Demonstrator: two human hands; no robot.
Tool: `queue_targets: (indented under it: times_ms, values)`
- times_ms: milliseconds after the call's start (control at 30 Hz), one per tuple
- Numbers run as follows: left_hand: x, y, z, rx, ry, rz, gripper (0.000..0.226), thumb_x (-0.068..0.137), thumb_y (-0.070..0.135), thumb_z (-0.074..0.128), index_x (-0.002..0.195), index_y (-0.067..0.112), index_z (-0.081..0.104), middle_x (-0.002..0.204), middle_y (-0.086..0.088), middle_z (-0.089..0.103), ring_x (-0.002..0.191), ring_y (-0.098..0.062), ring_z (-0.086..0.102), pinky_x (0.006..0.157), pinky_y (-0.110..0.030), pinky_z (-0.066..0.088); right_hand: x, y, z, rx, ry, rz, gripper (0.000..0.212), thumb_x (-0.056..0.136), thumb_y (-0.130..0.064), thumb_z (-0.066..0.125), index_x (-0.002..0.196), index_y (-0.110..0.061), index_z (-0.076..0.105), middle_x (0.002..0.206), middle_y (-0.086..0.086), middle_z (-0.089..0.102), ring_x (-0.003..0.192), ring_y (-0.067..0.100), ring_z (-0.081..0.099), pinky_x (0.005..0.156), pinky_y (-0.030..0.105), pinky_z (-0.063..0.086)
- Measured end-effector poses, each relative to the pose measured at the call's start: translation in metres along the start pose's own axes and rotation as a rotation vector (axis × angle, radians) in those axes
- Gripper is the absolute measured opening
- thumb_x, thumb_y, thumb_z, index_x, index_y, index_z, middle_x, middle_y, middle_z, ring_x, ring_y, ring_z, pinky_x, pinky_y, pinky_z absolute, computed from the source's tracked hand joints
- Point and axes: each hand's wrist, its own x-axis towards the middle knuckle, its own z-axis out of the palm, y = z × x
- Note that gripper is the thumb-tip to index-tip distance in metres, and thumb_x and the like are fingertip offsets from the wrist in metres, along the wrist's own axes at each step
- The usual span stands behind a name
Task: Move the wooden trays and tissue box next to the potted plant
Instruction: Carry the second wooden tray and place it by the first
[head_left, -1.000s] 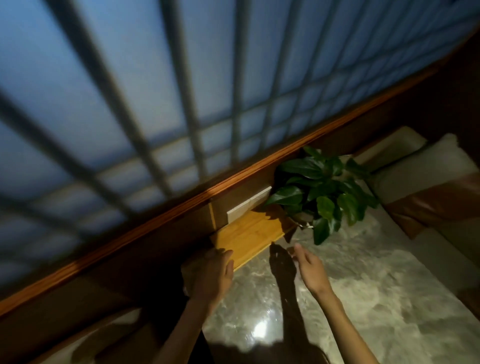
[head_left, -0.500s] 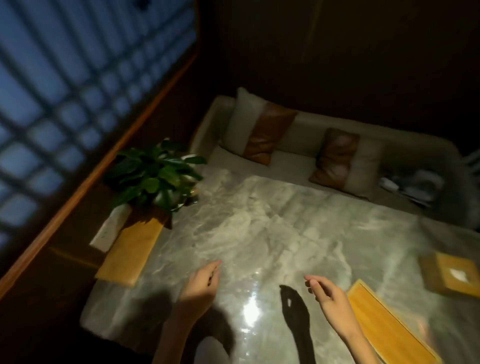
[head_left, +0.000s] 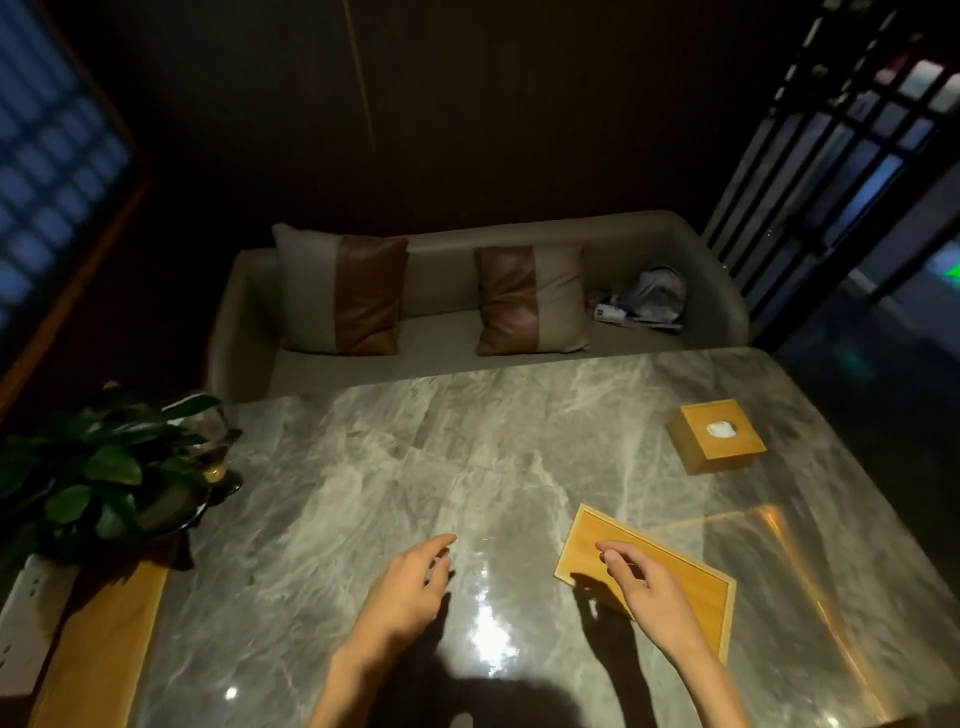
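Note:
One wooden tray (head_left: 98, 654) lies at the table's left edge, just in front of the potted plant (head_left: 98, 467). A second wooden tray (head_left: 691, 582) lies on the marble table (head_left: 415, 467) at the near right. My right hand (head_left: 649, 592) hovers over that tray, fingers loosely curled, holding nothing. My left hand (head_left: 410, 587) floats above the table's middle, fingers apart and empty. The wooden tissue box (head_left: 719, 434), with white tissue showing in its top hole, stands at the far right.
A beige sofa (head_left: 452, 265) with two brown-and-beige cushions runs along the table's far side; some items lie at its right end. A white power strip (head_left: 26, 613) lies beside the left tray. A dark slatted screen (head_left: 831, 130) stands at the right.
The view swung from the window and plant to the right across the table. Both hands left the tray by the plant; my right hand now reaches over the second tray.

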Motion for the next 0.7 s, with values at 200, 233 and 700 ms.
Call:
queue_targets:
  times_ms: [200,233,700]
  values:
    - [0.040,0.024,0.023,0.047,-0.072,0.097,0.036,0.098,0.031,0.042,0.132,0.030,0.053,0.134,0.007,0.061,0.106,0.007,0.058,0.090,-0.017,0.037,-0.001,0.009,-0.035,-0.099,0.093,0.057,0.027,0.096,-0.033,0.057,0.120,-0.028,0.067,0.117,-0.013,0.067,0.108,0.006,0.062,0.089,0.022,0.049]
    - [0.052,0.028,0.032,0.056,-0.078,0.105,0.036,0.097,0.030,0.043,0.131,0.028,0.055,0.133,0.005,0.062,0.114,-0.003,0.059,0.092,-0.018,0.037,-0.001,0.014,-0.043,-0.123,0.121,0.078,0.030,0.095,-0.032,0.058,0.123,-0.026,0.067,0.119,-0.010,0.068,0.110,0.010,0.063,0.095,0.029,0.050]
    - [0.186,0.097,0.196,0.126,-0.316,-0.211,0.018,0.087,0.007,0.050,0.101,0.001,0.060,0.116,-0.024,0.064,0.102,-0.033,0.060,0.089,-0.044,0.048,0.079,0.175,-0.102,0.043,0.169,0.639,0.036,0.092,-0.011,0.060,0.123,0.006,0.061,0.119,0.024,0.065,0.111,0.032,0.061,0.098,0.044,0.046]
